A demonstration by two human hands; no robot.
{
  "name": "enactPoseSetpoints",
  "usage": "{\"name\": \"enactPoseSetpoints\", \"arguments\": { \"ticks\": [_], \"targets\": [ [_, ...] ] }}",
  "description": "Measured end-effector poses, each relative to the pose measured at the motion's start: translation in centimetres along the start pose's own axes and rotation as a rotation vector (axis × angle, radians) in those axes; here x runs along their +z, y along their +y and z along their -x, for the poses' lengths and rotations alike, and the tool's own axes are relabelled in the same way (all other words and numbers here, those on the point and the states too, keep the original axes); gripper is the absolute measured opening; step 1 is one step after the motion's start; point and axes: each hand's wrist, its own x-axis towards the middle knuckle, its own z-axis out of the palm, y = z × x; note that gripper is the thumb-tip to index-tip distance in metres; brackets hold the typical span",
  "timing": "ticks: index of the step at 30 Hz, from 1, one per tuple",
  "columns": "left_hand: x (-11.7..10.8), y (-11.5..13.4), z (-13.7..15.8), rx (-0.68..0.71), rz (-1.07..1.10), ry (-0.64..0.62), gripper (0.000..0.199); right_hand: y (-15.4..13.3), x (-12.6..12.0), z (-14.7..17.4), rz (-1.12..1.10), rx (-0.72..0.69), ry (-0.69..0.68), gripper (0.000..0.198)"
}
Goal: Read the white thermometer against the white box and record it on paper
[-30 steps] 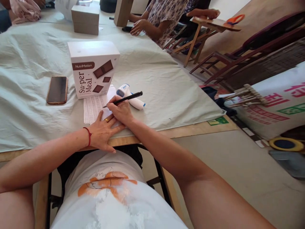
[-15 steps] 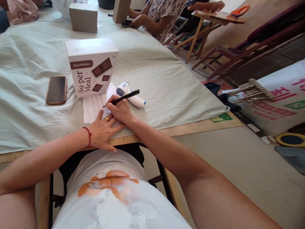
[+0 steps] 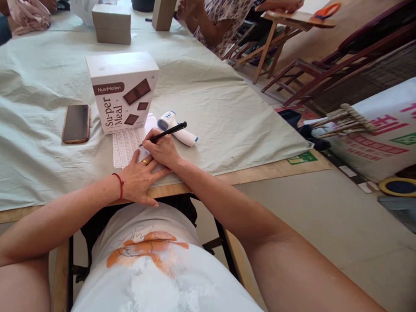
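Head view: right hand (image 3: pixel 162 151) is gripping black pen (image 3: pixel 169 132), tip at printed sheets (image 3: pixel 122 149); left hand (image 3: pixel 138 178) is lying spread, clasping nothing. NutriMotion box (image 3: pixel 121 104) is hiding the sheets' far end, contents unseen; infrared thermometer (image 3: pixel 184 137) and smartphone (image 3: pixel 76 124) are flanking it.

The box (image 3: pixel 121 97) blocks passage beyond the papers (image 3: pixel 121 149); open cloth (image 3: pixel 237 121) stretches right of the thermometer (image 3: pixel 184 136).

Tan wall (image 3: pixel 312 45), grey floor (image 3: pixel 292 208); dark reddish chair (image 3: pixel 373 34) near small wooden stand (image 3: pixel 294 21).
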Motion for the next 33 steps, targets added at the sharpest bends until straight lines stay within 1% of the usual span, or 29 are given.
{"name": "enactPoseSetpoints", "arguments": {
  "ticks": [4, 12, 20, 24, 33],
  "targets": [
    [-0.22, 0.14, -0.04, -0.01, -0.008, -0.02, 0.103, -0.04, 0.02, -0.01, -0.011, -0.001, 0.009, 0.014],
    [-0.42, 0.22, -0.04, -0.015, -0.019, -0.036, 0.104, -0.28, -0.14, 0.04, 0.038, 0.014, -0.008, 0.014],
    [-0.26, 0.12, 0.03, -0.001, -0.018, -0.011, 0.104, -0.46, -0.17, 0.13, -0.054, 0.004, 0.016, 0.018],
    [-0.41, 0.22, 0.0, -0.016, -0.029, -0.038, 0.103, -0.28, -0.05, 0.08, -0.076, -0.003, 0.044, 0.018],
    [-0.31, 0.16, -0.03, -0.009, -0.021, -0.024, 0.104, -0.11, 0.09, 0.05, -0.064, 0.007, 0.049, 0.016]
  ]
}}
